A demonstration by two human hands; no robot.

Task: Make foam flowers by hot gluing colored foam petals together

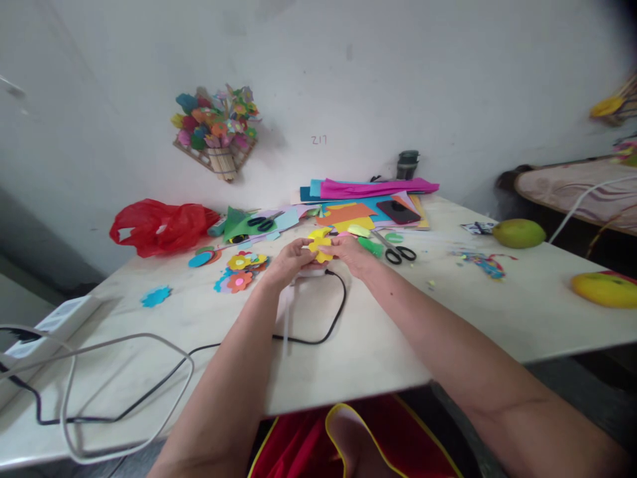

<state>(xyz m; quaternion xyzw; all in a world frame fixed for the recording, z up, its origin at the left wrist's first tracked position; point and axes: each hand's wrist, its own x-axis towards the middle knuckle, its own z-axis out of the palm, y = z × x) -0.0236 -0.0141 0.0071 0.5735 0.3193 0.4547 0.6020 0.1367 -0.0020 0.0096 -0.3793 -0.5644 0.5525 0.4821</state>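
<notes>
A yellow paper flower (320, 244) is held up between both hands over the middle of the table. My left hand (293, 259) pinches its left side, and my right hand (348, 252) grips its right side. Beneath the hands lies a white device (313, 272) with a black cable, partly hidden, and a translucent stick (286, 318) points toward me from it. To the left of my left hand sits a pile of paper flowers (240, 262) in yellow, orange and blue. Black-handled scissors (398, 253) lie right of my right hand.
Coloured sheets (348, 216), a phone (399, 212) and a red plastic bag (164, 226) line the back. A blue flower (156, 296), power strip (54, 325) and looping cables are left; mangoes (519, 234) are right.
</notes>
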